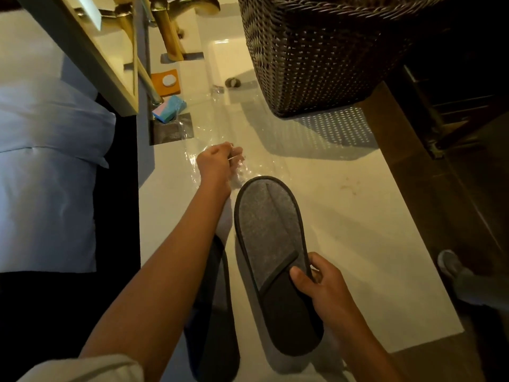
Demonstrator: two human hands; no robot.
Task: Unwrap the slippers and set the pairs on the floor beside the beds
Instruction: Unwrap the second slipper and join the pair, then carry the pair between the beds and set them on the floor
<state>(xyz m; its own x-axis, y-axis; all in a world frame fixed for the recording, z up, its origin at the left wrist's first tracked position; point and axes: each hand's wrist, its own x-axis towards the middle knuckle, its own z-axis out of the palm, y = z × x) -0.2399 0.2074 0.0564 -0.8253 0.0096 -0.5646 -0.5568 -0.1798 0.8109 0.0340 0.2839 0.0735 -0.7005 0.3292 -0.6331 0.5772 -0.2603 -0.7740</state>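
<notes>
My right hand [319, 285] grips a grey slipper [271, 238] by its edge near the dark strap, holding it above the white floor [344, 216]. The second slipper [217, 326] lies on the floor, partly hidden under my left forearm. Further ahead, my left hand [216, 164] is closed on the clear plastic wrapper [220, 125], which stretches crumpled across the floor in front of the hand.
A bed with white linen [49, 188] runs along the left. A dark wicker basket [316, 51] stands ahead on the right. A gold-legged stand [165, 31], an orange pad [166, 82] and a blue packet [169, 108] sit ahead. Another person's foot [451, 266] is at the right.
</notes>
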